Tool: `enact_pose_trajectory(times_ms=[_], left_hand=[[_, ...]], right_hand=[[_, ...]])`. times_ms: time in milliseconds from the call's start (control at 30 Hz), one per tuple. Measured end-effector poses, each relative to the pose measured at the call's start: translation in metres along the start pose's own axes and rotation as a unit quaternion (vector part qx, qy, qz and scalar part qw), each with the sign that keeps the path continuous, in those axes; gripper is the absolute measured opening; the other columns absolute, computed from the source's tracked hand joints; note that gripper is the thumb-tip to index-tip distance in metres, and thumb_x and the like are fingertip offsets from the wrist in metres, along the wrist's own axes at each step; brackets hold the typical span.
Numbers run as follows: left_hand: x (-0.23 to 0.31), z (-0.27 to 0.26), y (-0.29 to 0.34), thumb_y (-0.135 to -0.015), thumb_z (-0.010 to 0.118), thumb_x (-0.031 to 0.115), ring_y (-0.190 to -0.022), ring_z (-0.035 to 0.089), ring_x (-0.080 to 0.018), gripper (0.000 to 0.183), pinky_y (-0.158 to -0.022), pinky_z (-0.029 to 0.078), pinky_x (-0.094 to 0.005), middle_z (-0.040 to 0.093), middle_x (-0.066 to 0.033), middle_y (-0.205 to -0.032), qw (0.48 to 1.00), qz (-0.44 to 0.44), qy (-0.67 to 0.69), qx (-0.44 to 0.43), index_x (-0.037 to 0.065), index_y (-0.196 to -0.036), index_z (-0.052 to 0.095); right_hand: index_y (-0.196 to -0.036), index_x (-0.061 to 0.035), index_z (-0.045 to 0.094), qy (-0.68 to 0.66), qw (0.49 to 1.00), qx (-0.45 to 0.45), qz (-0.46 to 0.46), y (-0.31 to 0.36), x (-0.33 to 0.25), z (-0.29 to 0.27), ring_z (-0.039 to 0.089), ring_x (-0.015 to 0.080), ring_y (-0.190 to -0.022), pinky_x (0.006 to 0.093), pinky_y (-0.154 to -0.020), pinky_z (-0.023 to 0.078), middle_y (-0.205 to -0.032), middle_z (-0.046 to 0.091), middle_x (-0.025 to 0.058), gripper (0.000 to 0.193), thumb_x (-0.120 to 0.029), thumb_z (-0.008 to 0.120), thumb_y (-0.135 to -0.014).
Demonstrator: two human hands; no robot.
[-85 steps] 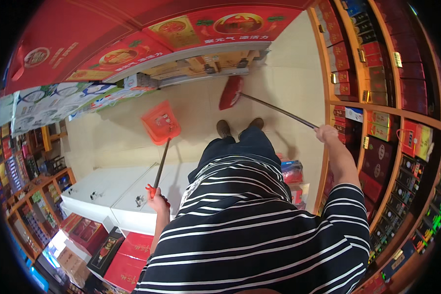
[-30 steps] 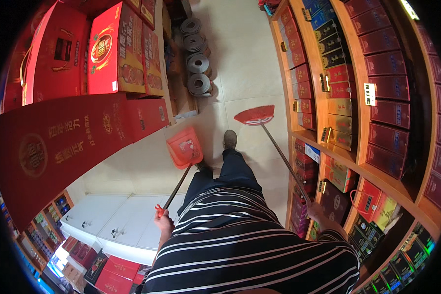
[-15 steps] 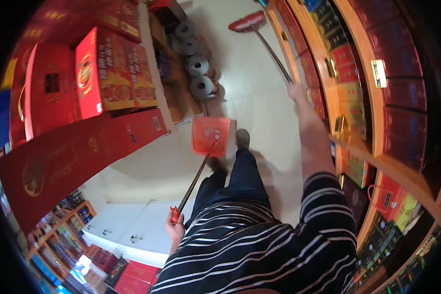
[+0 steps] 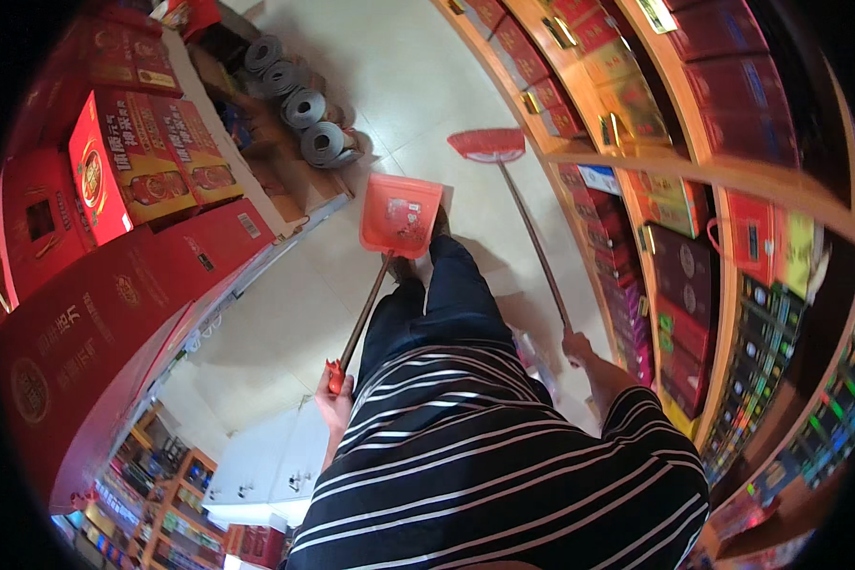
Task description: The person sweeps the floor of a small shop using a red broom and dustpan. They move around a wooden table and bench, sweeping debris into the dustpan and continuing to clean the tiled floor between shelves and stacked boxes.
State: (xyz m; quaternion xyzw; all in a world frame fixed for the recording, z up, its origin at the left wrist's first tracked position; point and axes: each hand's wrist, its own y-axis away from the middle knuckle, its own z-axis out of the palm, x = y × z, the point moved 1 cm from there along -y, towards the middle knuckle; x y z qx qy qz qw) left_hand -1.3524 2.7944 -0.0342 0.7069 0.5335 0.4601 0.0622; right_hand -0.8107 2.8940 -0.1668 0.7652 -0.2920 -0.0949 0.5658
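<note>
My left hand (image 4: 334, 399) is closed round the red top of a dustpan's long brown handle, low at my left side. The orange-red dustpan (image 4: 386, 228) sits in front of my feet, with some dark specks or marks in its pan. In my right hand (image 4: 577, 348) is the dark stick of a broom (image 4: 532, 228), gripped near its upper end. The broom's red bristle head (image 4: 485, 144) rests on the pale floor ahead and to the right, beside the shelf base and apart from the dustpan.
Wooden shelves (image 4: 670, 171) full of boxes curve along the right. Red and yellow cartons (image 4: 152, 157) are stacked at the left. Several grey rolls (image 4: 304, 108) stand by the left shelf edge, ahead. White cabinets (image 4: 266, 465) are at the lower left. Pale floor tiles (image 4: 418, 85) lie between.
My right arm has drawn back toward my body, bringing the broom head nearer. My view has turned, and the rolls and cartons sit further left. The dustpan stays in my left hand.
</note>
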Motion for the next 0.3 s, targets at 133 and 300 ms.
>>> enact_pose_trajectory(times_ms=[133,300], left_hand=[[-0.003,-0.014,-0.029,-0.080,0.065,0.005,-0.078,0.052,-0.0095,0.046,-0.070,0.044,-0.0229,0.059,-0.0038,-0.088,0.994,0.018,0.035,-0.102,-0.006,-0.123,0.053],[0.007,-0.025,-0.053,-0.082,0.065,0.007,-0.090,0.057,-0.0125,0.043,-0.084,0.045,-0.0256,0.063,-0.0100,-0.103,0.983,0.113,0.027,-0.143,-0.004,-0.122,0.053]], right_hand=[[-0.109,-0.0002,0.048,-0.057,0.993,-0.091,0.053,0.086,0.065,0.087,0.061,0.0316,-0.050,0.0425,-0.044,0.048,-0.065,0.060,0.0223,0.037,-0.031,0.033,-0.095],[-0.084,-0.0023,0.059,-0.249,0.968,0.024,0.008,0.161,0.119,0.144,0.051,0.0172,-0.037,0.0339,-0.030,0.037,-0.055,0.056,0.0106,0.054,-0.049,0.035,-0.094]])
